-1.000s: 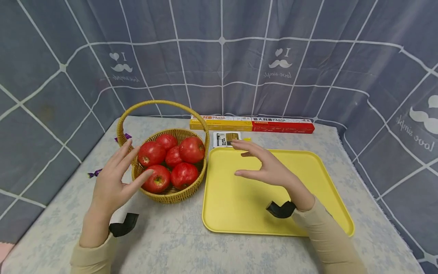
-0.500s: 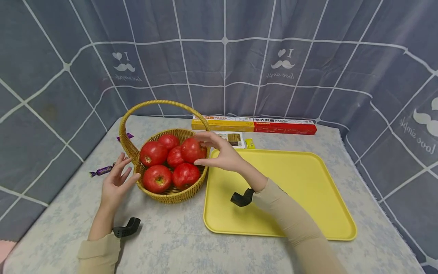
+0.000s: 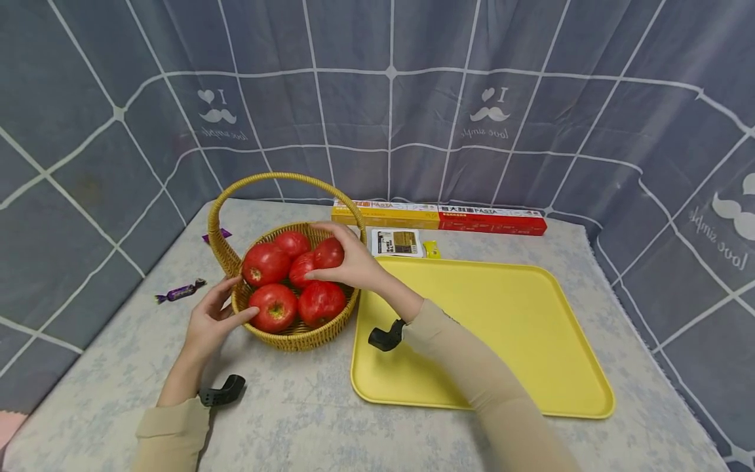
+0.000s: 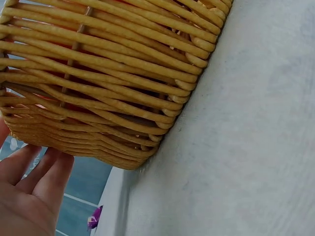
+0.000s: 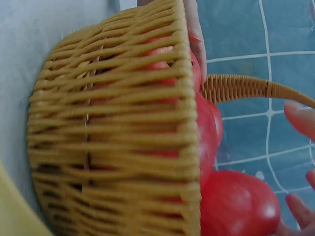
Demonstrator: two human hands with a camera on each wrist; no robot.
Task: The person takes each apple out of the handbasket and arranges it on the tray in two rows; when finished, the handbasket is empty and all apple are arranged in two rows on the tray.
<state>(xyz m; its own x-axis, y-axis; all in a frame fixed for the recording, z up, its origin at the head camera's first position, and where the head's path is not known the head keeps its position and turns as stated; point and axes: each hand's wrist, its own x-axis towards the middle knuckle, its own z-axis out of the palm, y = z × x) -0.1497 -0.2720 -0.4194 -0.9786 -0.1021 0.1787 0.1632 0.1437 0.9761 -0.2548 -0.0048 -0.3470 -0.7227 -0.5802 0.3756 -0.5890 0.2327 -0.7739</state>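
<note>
A wicker basket [image 3: 297, 341] with a tall arched handle holds several red apples. In the head view my right hand [image 3: 356, 265] reaches over its right side, thumb and fingers spread around the rear-right apple [image 3: 330, 252]. The right wrist view shows the thumb [image 5: 299, 118] apart from that apple [image 5: 238, 204], with other fingertips near its far side. My left hand [image 3: 209, 321] holds the left rim, thumb over the edge beside the front-left apple [image 3: 274, 308]. In the left wrist view its fingers [image 4: 54, 172] lie against the wicker wall [image 4: 98, 73].
A yellow tray [image 3: 472, 328] lies right of the basket. Behind stand a yellow pasta box [image 3: 386, 216] and a red one [image 3: 492, 221], with a small white packet [image 3: 396, 242] and a yellow-wrapped piece [image 3: 432, 249]. Purple-wrapped candies [image 3: 179, 292] lie left.
My right hand has moved left from above the tray to the rear-right apple. My left hand has come in from beside the basket to its rim. The basket has stayed in place.
</note>
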